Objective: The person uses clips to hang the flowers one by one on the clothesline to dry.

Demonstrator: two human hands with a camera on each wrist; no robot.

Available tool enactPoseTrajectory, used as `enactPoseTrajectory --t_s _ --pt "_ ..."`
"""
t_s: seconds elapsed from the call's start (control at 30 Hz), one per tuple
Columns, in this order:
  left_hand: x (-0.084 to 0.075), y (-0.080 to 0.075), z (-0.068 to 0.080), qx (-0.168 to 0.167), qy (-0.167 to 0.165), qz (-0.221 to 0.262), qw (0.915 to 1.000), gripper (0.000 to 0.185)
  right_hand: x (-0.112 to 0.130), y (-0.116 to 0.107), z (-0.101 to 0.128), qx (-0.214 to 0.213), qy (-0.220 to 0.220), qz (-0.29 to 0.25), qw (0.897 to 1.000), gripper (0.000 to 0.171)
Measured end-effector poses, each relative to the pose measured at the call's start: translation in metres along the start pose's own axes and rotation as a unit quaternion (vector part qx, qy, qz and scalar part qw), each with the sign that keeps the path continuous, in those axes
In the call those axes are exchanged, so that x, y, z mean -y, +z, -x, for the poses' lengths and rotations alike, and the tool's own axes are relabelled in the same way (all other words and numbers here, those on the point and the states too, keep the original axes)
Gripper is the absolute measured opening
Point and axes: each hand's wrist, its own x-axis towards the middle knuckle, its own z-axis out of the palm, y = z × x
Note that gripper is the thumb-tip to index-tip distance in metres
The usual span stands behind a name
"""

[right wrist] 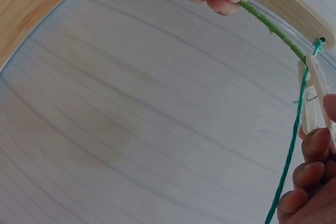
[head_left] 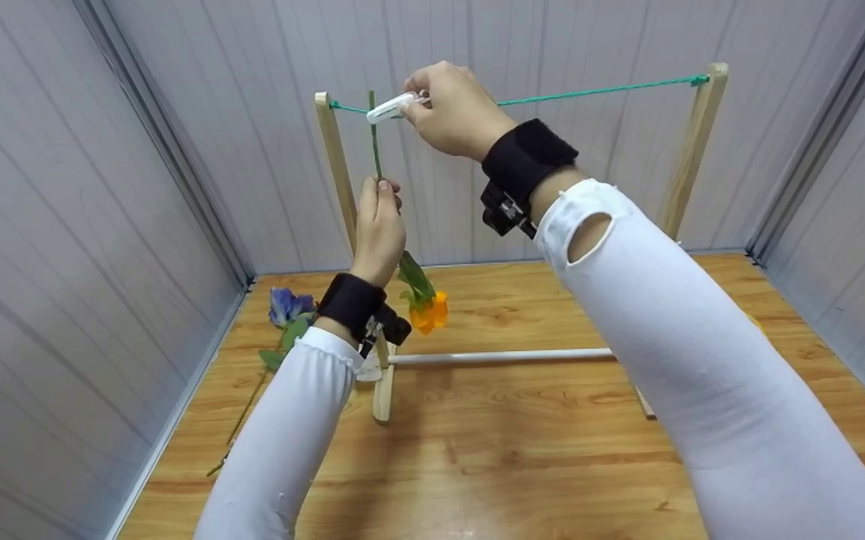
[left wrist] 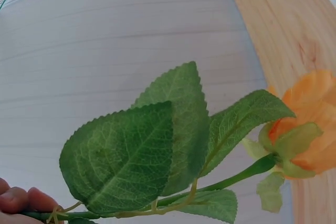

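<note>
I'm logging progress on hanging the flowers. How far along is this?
Done: nothing hangs from the green string on its own yet. In hand: the left hand holds the orange flower upside down by its stem, and the right hand pinches a white clothespin where stem and string meet. Left: a purple flower lies on the wooden table, unhung.

We hold both arms raised in white sleeves, a black strap on each wrist. Our left hand [head_left: 378,229] sits left of centre in the head view, fingers curled upward with the tips pinched together. Our right hand [head_left: 453,109] is higher, near the top centre, its forearm crossing from the lower right, thumb and fingers pinched at the left.
</note>
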Motion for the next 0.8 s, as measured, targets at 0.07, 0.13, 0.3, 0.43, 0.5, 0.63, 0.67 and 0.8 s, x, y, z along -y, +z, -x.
enactPoseTrajectory --t_s 0.07,0.13,0.3,0.43,0.5,0.63,0.67,0.8 --pt "-0.001 0.000 -0.001 -0.001 0.005 0.007 1.0000 0.028 -0.002 -0.003 0.001 -0.005 -0.006 -0.002 1.000 0.042" --pt "-0.001 0.000 -0.002 -0.004 0.012 0.014 0.9998 0.028 -0.005 -0.007 0.002 -0.021 -0.016 -0.004 1.000 0.047" --pt "-0.002 0.000 -0.003 -0.019 0.017 0.021 0.9994 0.028 -0.014 -0.016 0.009 -0.080 -0.044 -0.002 0.996 0.051" --pt "-0.002 -0.001 -0.004 -0.025 0.011 0.010 0.9996 0.029 -0.022 -0.022 0.017 -0.118 -0.060 -0.004 0.991 0.045" --pt "-0.002 -0.002 -0.004 -0.020 0.011 0.002 0.9997 0.033 -0.027 -0.024 0.021 -0.133 -0.072 -0.005 0.988 0.040" --pt "-0.003 -0.005 -0.002 -0.008 0.016 -0.021 0.9996 0.044 -0.039 -0.028 0.032 -0.148 -0.100 0.001 0.984 0.028" --pt "-0.003 -0.006 -0.002 -0.007 0.017 -0.031 0.9994 0.046 -0.042 -0.029 0.035 -0.147 -0.106 0.003 0.983 0.026" --pt "-0.002 -0.010 0.002 -0.006 0.037 -0.073 0.9966 0.053 -0.054 -0.030 0.049 -0.134 -0.131 0.006 0.982 0.021"
